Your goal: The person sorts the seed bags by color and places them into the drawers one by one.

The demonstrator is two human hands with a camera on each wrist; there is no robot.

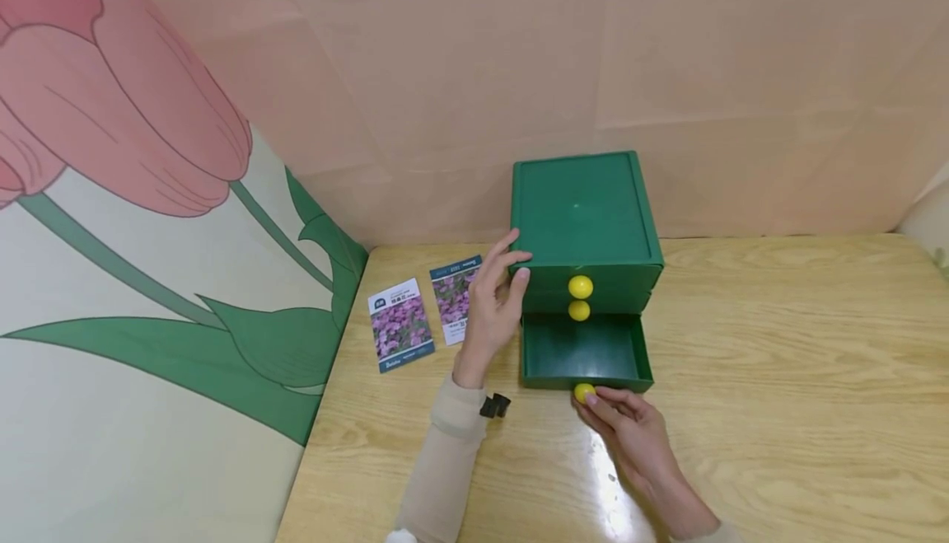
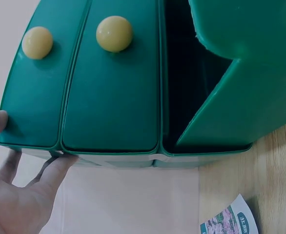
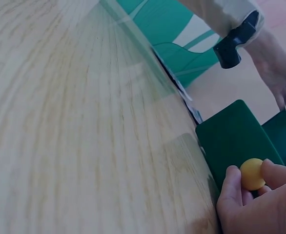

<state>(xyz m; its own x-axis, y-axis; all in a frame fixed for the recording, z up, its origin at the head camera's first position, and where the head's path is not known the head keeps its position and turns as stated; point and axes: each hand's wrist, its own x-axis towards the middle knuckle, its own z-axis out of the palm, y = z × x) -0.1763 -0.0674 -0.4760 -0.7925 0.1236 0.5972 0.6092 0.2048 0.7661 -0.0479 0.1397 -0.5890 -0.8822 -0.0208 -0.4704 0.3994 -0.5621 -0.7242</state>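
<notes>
A green drawer cabinet (image 1: pixel 586 209) with round yellow knobs stands on the table. Its bottom drawer (image 1: pixel 584 353) is pulled out, and the drawer's dark inner floor shows. My right hand (image 1: pixel 630 436) pinches that drawer's yellow knob (image 3: pixel 252 174) between thumb and fingers. At the cabinet's upper left front corner rests my left hand (image 1: pixel 495 304), its thumb against the front and its extended fingers along the side and top edge. In the left wrist view, the two upper drawers with their knobs (image 2: pixel 114 33) are closed.
Two flower-picture packets (image 1: pixel 402 325) lie on the wooden table (image 1: pixel 801 378) left of the cabinet, the nearer one to the cabinet partly behind my left hand. A pinkish cloth (image 1: pixel 460 98) hangs behind. The left wall panel (image 1: pixel 148 411) bears painted tulips.
</notes>
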